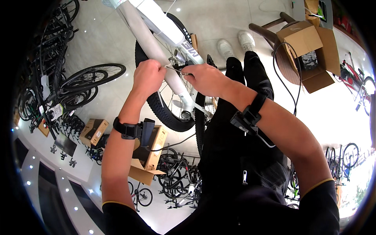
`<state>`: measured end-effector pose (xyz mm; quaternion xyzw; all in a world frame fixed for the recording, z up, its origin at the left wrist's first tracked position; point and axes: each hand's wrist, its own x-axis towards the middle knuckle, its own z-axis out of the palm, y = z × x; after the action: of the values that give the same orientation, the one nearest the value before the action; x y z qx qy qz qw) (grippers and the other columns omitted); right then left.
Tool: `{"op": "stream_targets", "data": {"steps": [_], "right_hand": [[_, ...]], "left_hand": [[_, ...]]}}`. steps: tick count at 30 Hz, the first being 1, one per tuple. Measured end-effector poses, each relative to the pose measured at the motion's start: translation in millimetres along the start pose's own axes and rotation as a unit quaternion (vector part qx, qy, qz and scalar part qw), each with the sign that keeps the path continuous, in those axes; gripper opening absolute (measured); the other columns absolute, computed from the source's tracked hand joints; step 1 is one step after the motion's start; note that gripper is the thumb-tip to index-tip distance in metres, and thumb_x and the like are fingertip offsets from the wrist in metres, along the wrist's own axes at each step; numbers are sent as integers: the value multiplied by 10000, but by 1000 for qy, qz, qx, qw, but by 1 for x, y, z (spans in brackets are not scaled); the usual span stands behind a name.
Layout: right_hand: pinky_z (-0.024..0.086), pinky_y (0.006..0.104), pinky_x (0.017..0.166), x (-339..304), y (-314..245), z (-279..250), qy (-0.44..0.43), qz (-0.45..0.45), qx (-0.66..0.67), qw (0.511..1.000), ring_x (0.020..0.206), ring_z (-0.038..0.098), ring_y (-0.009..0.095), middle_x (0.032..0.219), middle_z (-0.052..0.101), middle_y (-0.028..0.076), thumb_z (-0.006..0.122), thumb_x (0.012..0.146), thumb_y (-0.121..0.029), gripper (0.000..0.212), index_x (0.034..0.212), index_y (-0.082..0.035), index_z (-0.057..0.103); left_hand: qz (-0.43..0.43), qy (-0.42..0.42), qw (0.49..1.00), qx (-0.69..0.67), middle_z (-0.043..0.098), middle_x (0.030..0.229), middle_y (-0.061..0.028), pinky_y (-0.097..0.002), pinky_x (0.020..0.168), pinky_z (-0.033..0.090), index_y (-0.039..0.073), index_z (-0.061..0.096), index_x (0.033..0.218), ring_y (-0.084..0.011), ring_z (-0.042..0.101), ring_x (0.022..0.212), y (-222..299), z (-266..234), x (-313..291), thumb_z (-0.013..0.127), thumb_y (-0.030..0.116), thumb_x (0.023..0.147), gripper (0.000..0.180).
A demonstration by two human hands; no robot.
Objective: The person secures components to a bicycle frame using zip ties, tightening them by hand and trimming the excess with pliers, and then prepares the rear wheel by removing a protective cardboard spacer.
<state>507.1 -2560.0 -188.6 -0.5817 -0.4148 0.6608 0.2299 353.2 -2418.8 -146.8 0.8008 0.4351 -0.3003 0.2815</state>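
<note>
Pinching a thin metallic-looking piece [178, 71] in the right hand [206, 79], thumb and fingers pressed together on its right end. Left hand [147, 77] is curled into a fist at the piece's left end; fingertips hidden, can't tell if it grips anything. Piece sits between the two hands, over the pale tube [177, 85] of a bike; too small to say what it is. Tube slants from far left to near right, white frame part [164, 26] just right of it, knobbly black tire [167, 117] behind and below. Both wrists wear black straps with boxy units, left unit [147, 132] and right unit [242, 122], each with a cable. White shoes [225, 49] on the floor, far side, right of the bike. Far right: wooden stool [288, 69] with an open cardboard box [329, 53] on it. Left: more bikes [94, 79] in a row.
</note>
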Motion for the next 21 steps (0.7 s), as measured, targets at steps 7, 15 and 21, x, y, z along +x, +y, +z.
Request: {"op": "stream_targets", "data": {"steps": [7, 15, 21], "right_hand": [[529, 425, 802, -3, -32, 12, -4, 78, -24, 997, 905, 665, 362, 935, 676, 213, 515, 896, -147, 215, 1010, -23, 649], [526, 423, 821, 5, -42, 2, -12, 113, -44, 993, 928, 660, 360, 968, 675, 200, 520, 884, -148, 213, 990, -24, 656], [503, 399, 811, 13, -9, -23, -32, -45, -33, 998, 873, 650, 338, 951, 670, 178, 544, 914, -224, 282, 1114, -56, 652]], "left_hand": [[-4, -27, 1000, -8, 526, 640, -253, -437, 572, 443, -61, 560, 648, -414, 556, 613, 0, -3, -1, 597, 147, 780, 249], [-61, -54, 984, -157, 621, 731, -189, -389, 579, 442, -16, 552, 847, -359, 578, 628, 7, -21, 2, 588, 243, 897, 267], [47, -19, 998, -41, 575, 652, -109, -323, 561, 429, -11, 537, 905, -192, 542, 576, -4, -9, 0, 606, 93, 875, 128]]}}
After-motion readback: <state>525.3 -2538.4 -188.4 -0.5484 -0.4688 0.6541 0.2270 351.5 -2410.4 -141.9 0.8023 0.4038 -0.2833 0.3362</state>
